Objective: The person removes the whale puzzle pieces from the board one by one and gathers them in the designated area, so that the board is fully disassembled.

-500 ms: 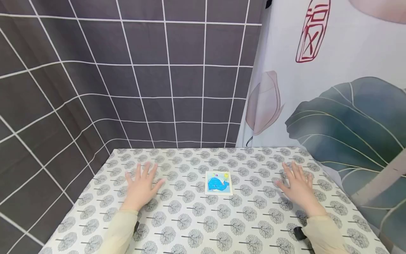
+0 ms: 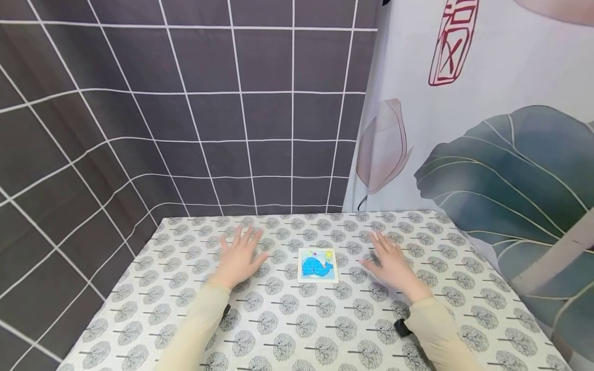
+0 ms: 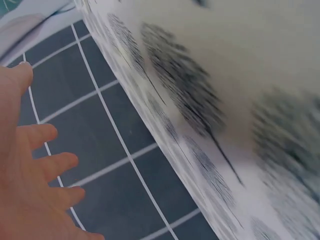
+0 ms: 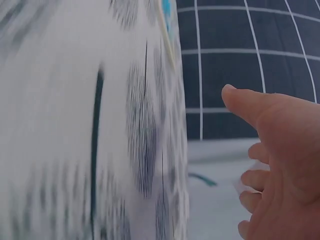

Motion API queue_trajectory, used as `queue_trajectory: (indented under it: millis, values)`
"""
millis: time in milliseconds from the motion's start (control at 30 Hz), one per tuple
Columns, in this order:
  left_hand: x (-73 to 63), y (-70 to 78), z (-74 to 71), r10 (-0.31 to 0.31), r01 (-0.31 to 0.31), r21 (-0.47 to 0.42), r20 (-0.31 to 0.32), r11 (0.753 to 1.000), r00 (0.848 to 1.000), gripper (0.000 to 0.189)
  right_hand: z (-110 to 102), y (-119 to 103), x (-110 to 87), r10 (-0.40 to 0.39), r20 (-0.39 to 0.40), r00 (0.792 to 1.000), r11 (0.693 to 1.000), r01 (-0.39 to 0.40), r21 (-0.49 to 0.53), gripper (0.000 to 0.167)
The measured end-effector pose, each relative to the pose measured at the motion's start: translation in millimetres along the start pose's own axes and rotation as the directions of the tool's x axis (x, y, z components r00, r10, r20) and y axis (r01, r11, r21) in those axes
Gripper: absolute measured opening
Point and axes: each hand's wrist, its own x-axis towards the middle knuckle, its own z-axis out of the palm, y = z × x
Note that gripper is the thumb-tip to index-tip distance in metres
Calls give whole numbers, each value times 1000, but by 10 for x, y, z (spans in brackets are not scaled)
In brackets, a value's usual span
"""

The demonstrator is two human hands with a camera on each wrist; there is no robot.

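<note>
A square picture puzzle [image 2: 317, 266] with a blue whale, a yellow sun and a pale border lies flat on the table, near the middle of the head view. To its left is my left hand [image 2: 238, 260], fingers spread, holding nothing. My right hand [image 2: 391, 265] is on the other side, its fingers extended and nothing in them. Both hands are apart from the puzzle. In the left wrist view the left hand [image 3: 30, 170] shows separated fingers above the cloth. The right wrist view has the right hand [image 4: 280, 160] with its thumb held out; an edge of the puzzle [image 4: 167, 25] appears at the top.
A white cloth [image 2: 297, 327] printed with grey trees covers the table. Behind it hangs a dark curtain [image 2: 269, 116] with a white grid. A pale curtain [image 2: 417, 129] with leaf and flower prints hangs at the right. Black straps show at both wrists.
Both hands have moved inward toward the puzzle, the left one to the right and the right one to the left. The puzzle has stayed in place on the cloth; the head view has shifted slightly.
</note>
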Motion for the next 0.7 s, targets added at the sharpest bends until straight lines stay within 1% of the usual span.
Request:
queue_trajectory:
  millis: [133,200,333,400,600,700]
  values:
    - [138,99,40,36,-36,6,23,999,999,70,112,-147,99,-37,15,999,999,37,23,82]
    - [194,137,72,59,-60,24,38,998,998,70,175,-206,146,-49,26,998,998,48,30,82]
    - [288,196,139,93,-94,31,49,995,994,69,304,-282,234,-71,48,996,997,69,40,81]
    - [332,227,169,103,-105,30,65,994,993,68,359,-313,263,-82,59,995,996,79,41,80]
    - [423,297,271,142,-144,18,96,989,985,68,445,-410,294,-61,155,986,995,48,88,81]
    - [456,308,331,159,-164,44,110,985,981,68,458,-451,312,-57,196,979,993,35,113,82]
